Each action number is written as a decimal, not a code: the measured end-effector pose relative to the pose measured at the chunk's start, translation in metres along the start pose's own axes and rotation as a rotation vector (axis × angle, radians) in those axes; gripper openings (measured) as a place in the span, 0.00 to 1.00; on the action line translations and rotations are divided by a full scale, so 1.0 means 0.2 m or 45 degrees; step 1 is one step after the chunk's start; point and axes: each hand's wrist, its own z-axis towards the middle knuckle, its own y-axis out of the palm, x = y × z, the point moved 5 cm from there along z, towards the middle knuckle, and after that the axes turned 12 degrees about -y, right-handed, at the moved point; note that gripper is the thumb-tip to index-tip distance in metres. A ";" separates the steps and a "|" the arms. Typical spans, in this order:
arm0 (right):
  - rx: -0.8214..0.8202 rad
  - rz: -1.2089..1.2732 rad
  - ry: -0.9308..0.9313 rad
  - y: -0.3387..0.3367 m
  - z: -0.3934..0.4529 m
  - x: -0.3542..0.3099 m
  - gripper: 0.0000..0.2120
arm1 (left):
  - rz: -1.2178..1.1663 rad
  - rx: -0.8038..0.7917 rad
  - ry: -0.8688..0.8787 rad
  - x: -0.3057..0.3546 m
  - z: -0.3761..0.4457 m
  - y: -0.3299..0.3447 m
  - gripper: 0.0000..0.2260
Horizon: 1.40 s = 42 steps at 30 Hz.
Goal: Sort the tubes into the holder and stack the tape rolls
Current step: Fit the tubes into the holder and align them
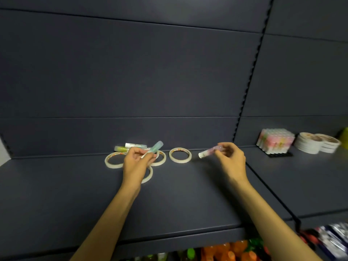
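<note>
Across the dark shelf (188,194) in front of me, my things lie spread toward the back wall. Off to the right stands the holder (275,141), already packed with tubes, and beside it two stacks of tape rolls (316,143). Four loose tape rings (180,155) lie flat near the middle, three of them partly under my left hand (136,162). That hand pinches a pale green tube (153,148), tilted up. My right hand (230,158) grips a pink tube (209,152) by one end, held level above the shelf. Two more tubes (130,146) lie behind the rings.
</note>
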 end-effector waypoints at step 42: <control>-0.061 0.286 0.077 -1.84 0.41 0.65 0.07 | 0.226 -0.347 0.265 -0.51 -0.74 2.20 0.17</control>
